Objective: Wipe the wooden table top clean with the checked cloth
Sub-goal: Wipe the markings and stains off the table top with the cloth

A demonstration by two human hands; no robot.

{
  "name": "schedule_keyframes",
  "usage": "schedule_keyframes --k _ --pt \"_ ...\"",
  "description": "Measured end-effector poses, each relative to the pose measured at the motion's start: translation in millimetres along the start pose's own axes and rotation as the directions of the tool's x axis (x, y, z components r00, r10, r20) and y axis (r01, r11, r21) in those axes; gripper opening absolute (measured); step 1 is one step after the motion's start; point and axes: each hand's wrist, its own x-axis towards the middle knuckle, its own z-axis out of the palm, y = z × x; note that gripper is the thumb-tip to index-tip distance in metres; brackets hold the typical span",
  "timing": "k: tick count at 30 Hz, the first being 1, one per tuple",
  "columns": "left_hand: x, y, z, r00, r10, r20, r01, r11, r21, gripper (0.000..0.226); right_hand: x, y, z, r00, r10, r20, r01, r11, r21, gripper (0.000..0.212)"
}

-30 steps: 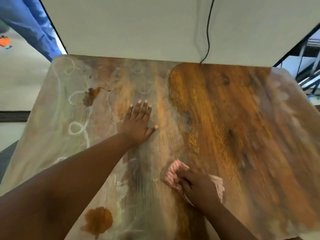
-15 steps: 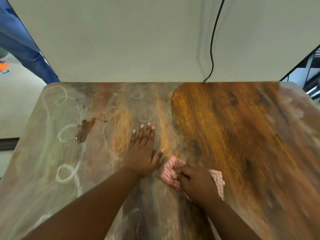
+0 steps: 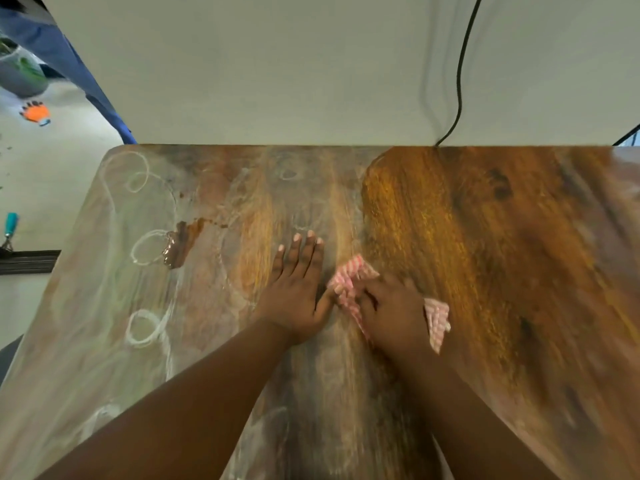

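The wooden table top fills the view. Its right part shows bright clean grain; its left part is dull with white chalky loops and smears. A brown sticky spill lies at the left. My left hand rests flat on the wood at the middle, fingers straight. Right beside it my right hand grips the crumpled pink-and-white checked cloth and presses it on the table; cloth ends stick out on both sides of the hand.
A pale wall rises along the table's far edge, with a black cable hanging down it. On the floor at left lie an orange glove, a teal-handled tool and a grey pot.
My right hand has slid the cloth away from me, up beside my left hand. The view has tilted, so the table sits lower in the picture.
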Motion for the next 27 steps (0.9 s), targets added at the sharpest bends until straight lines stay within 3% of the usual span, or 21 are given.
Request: schedule_keyframes --k 4,7,11,13,16,18,22,27 --pt "1 -1 -4 1.000 0.011 -0.010 -0.011 1.000 -0.024 0.075 -25 25 -23 0.995 0.075 -0.069 -0.070 0.995 0.070 0.028" --pt "0 0 -4 1.000 0.007 0.000 -0.007 1.000 -0.028 0.075 44 32 -15 0.970 0.187 -0.156 -0.183 0.982 0.037 0.032" --pt "0 1 -2 1.000 -0.026 -0.011 0.026 0.999 -0.042 0.075 144 19 4 0.952 0.268 -0.146 -0.266 0.963 0.034 0.038" --pt "0 1 -2 0.999 -0.032 -0.014 0.031 0.998 -0.047 0.076 143 -4 14 0.982 0.161 -0.102 -0.157 0.987 0.043 0.036" --pt "5 0 1 0.996 -0.079 -0.049 0.076 0.995 -0.061 0.079 83 -12 13 0.993 -0.116 -0.027 0.116 0.993 0.003 0.032" --pt "12 -3 3 0.994 -0.090 -0.064 0.086 0.994 -0.064 0.080 52 7 3 0.987 -0.156 -0.034 0.157 0.987 0.029 0.034" --pt "50 -21 -5 0.996 -0.053 -0.074 0.052 0.999 -0.013 0.084 101 42 6 0.994 0.039 -0.104 -0.038 0.999 0.012 0.039" --pt "106 -49 -14 0.994 -0.082 -0.066 0.086 0.995 0.058 0.089 210 41 18 0.928 0.300 -0.220 -0.313 0.949 -0.025 0.029"
